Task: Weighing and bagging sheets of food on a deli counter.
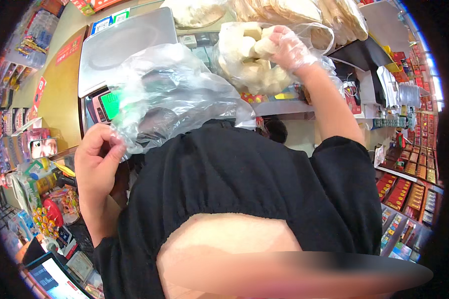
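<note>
My left hand (pixel 101 153) pinches the edge of a large clear plastic bag (pixel 179 89), which spreads before my chest and partly covers the scale's green display (pixel 110 104). My right hand (pixel 290 48), in a thin clear plastic glove, grips a pale, cream-coloured bun-like piece (pixel 266 48) at the top right. That piece lies at the mouth of another clear bag (pixel 224 56) holding several similar pale pieces (pixel 260 69). Whether the piece is free of the others I cannot tell.
A scale's steel platform (pixel 127 45) stands at the upper left, beside a wooden board (pixel 65 89). More bagged pale food (pixel 198 13) lies along the top. A phone (pixel 43 148) and packaged sweets (pixel 45 222) are at the left, a screen (pixel 54 278) lower left, shelves of boxes (pixel 404 190) at the right.
</note>
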`<state>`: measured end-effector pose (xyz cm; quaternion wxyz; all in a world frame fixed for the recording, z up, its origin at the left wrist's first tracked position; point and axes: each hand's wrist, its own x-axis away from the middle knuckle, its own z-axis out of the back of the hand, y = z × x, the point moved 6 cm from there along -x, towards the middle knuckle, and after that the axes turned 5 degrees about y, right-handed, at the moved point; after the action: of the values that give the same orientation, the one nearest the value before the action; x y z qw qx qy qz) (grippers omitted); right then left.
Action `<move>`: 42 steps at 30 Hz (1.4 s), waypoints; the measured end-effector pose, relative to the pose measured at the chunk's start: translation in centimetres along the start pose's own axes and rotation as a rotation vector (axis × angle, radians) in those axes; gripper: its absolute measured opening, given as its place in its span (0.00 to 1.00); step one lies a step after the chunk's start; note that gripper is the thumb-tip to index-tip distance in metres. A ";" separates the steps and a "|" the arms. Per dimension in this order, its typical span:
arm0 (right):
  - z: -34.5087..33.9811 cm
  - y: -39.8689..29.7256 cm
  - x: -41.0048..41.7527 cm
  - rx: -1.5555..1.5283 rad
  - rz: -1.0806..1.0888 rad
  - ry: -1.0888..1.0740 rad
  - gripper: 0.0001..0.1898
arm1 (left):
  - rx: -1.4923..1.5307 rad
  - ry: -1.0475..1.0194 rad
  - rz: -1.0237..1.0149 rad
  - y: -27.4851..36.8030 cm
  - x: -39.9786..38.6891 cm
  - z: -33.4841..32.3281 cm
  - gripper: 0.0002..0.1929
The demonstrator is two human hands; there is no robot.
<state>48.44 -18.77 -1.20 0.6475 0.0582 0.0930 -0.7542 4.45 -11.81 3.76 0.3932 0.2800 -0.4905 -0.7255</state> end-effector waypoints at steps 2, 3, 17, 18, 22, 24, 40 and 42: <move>0.7 -0.7 0.8 -0.026 0.030 0.052 0.24 | 0.000 -0.128 -0.083 1.0 -0.4 -0.7 0.05; 1.3 -1.2 0.9 -0.049 0.068 0.104 0.26 | 0.004 -0.248 -0.165 1.6 -0.4 -1.4 0.05; 6.2 4.9 3.0 -0.024 0.048 0.695 0.27 | 0.642 -0.216 0.071 3.0 -2.4 -2.2 0.15; 6.7 5.1 2.6 -0.135 0.054 0.743 0.26 | 0.678 -0.209 0.055 3.1 -2.6 -2.3 0.14; 9.6 3.2 2.3 -0.774 -0.025 0.730 0.28 | 0.749 -0.171 0.039 4.0 -3.6 -3.0 0.09; 10.7 0.3 2.7 -1.292 -0.089 0.650 0.31 | 0.724 -0.122 0.040 4.8 -4.0 -3.6 0.07; 5.5 -21.4 -2.5 -1.085 0.433 0.239 0.28 | 0.865 -0.096 -0.025 6.0 -5.3 -1.1 0.16; 3.3 -23.4 -6.4 -0.842 0.477 0.304 0.31 | 0.884 -0.105 -0.112 6.6 -5.2 -0.1 0.10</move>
<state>26.46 -9.92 4.88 0.7481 -0.0790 0.4663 -0.4654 9.21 -8.85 9.99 0.1704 0.4101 -0.7567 -0.4798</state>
